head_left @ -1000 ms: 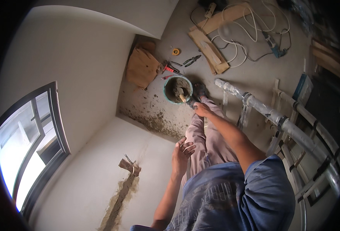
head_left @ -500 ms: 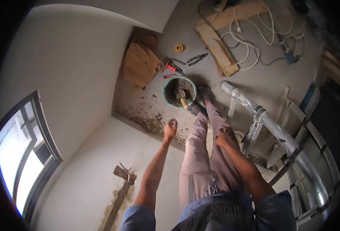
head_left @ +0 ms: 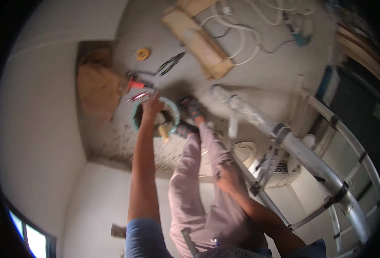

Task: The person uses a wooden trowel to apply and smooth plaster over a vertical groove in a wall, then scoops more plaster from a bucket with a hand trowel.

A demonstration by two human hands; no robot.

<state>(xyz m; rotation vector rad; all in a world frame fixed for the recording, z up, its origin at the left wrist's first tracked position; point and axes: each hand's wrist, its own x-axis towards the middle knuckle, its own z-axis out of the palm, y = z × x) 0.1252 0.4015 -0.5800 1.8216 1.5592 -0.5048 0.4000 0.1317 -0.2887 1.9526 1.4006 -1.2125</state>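
Observation:
My left arm reaches forward, and my left hand point(head_left: 153, 105) is over the far part of a bucket with a teal rim point(head_left: 176, 112). Its fingers are blurred near the far rim, so what they touch cannot be made out. Grey mortar lies in the bucket, and a trowel with a wooden handle point(head_left: 165, 131) leans in it. My right hand point(head_left: 228, 177) rests on my right trouser leg near the knee, its fingers laid over the cloth. Just beyond the bucket are a red-handled tool point(head_left: 135, 84) and a small red tool point(head_left: 137, 97).
Black pliers point(head_left: 171, 63), a yellow tape measure point(head_left: 143, 53) and a brown sack point(head_left: 96, 86) lie on the floor. Wooden boards point(head_left: 198, 43), white cable point(head_left: 246, 30) and a teal power tool point(head_left: 301, 38) are farther off. A metal ladder point(head_left: 304, 150) stands at right.
My left hand has moved forward from beside the bucket to its far rim. The view has shifted, so the bucket and tools appear farther left. My right hand stays on the leg.

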